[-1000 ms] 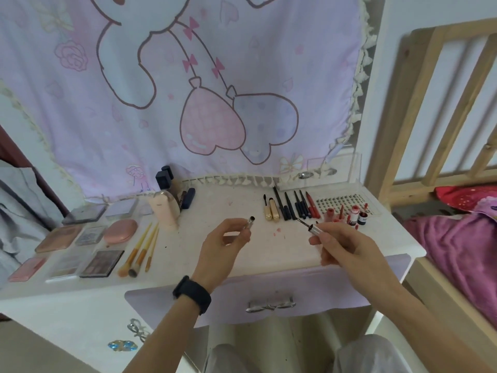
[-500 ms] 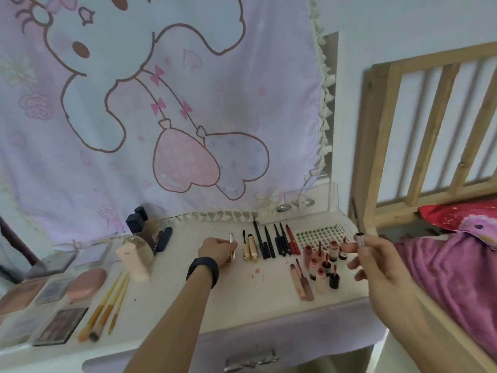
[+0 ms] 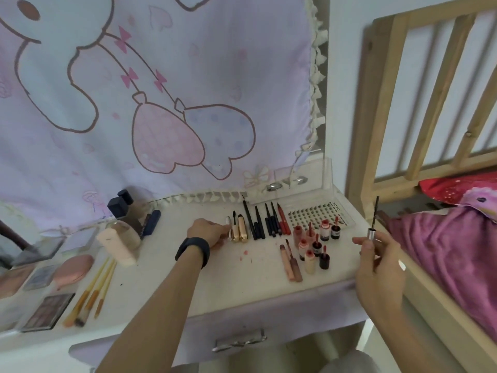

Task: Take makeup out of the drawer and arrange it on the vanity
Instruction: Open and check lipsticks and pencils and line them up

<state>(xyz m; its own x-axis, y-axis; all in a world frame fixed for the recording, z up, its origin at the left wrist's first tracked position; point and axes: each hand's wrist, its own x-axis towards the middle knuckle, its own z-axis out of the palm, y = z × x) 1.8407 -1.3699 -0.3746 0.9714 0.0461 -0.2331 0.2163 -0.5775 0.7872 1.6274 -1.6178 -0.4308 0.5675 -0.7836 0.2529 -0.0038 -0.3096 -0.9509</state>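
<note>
Head view: at the far left of the white desk [image 3: 166, 286] lie flat eyeshadow palettes [image 3: 45, 310], then a few orange-handled brushes [image 3: 91, 289] and a pink compact [image 3: 74, 267]. Behind them a beige bottle [image 3: 118, 243] lies tilted against two dark-capped bottles [image 3: 121, 205].

Near the middle, the left hand [image 3: 212, 232], with a black band on its wrist, rests on the desk. Its fingers pinch a small silver tube [image 3: 229, 228] just beside two gold tubes [image 3: 240, 230]. Below the desk edge is the lilac drawer [image 3: 269, 324] with its metal handle.

To the right comes a neat row of black pencils [image 3: 258, 224], ending in a red one [image 3: 283, 222]. A clear tray of lashes [image 3: 314, 214] lies past it, with a cluster of small lip bottles [image 3: 314, 246] in front.

Off the desk's right edge, the right hand [image 3: 376, 257] grips a thin wand [image 3: 374, 224] by its silver cap, brush tip pointing up. Beyond it is a bed with a pink blanket [image 3: 446, 251].
</note>
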